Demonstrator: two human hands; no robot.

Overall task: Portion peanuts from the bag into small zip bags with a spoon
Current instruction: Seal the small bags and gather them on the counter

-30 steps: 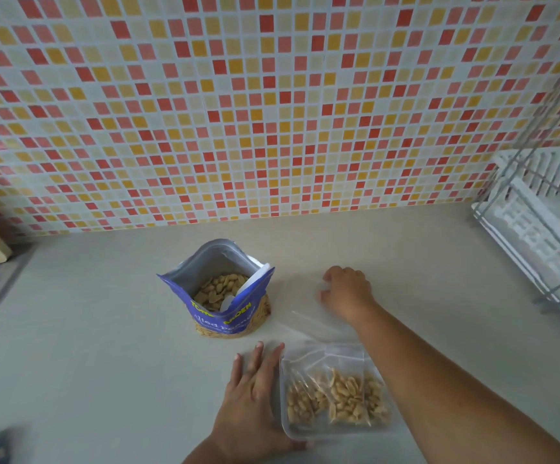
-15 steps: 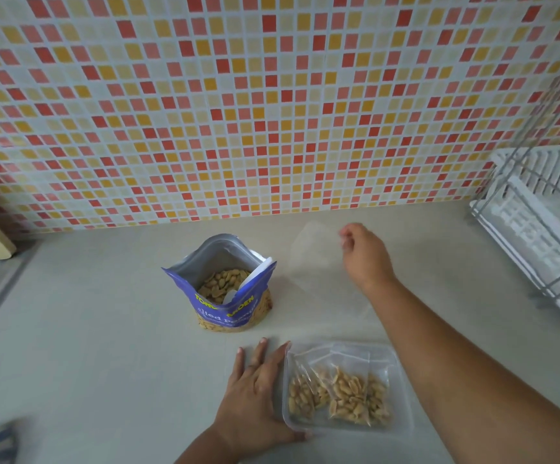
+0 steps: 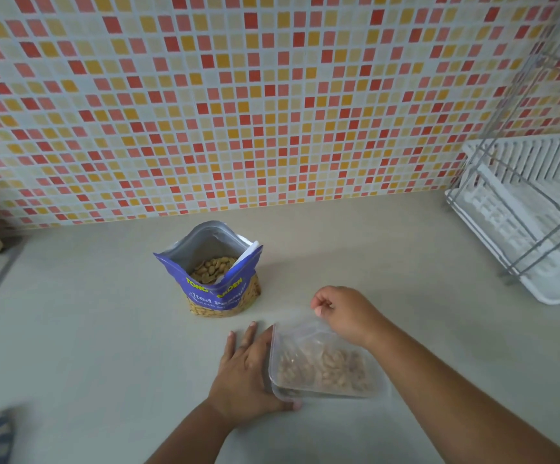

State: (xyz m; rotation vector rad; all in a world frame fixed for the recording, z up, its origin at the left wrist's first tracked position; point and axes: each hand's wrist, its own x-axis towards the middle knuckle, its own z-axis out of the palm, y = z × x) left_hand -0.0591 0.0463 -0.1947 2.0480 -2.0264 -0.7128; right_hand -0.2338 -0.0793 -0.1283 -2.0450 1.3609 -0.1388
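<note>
Two hands at clear container, left hand flat beside it, right hand pinching lid, countertop open around.

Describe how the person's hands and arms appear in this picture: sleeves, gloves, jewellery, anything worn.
Both the left hand and the right hand are bare, with no gloves. No ring, watch or bracelet shows on either. Both forearms are uncovered right to the bottom edge of the picture, so no sleeve is in view. The fingernails look short and unpainted, though the picture is a little soft.
</note>
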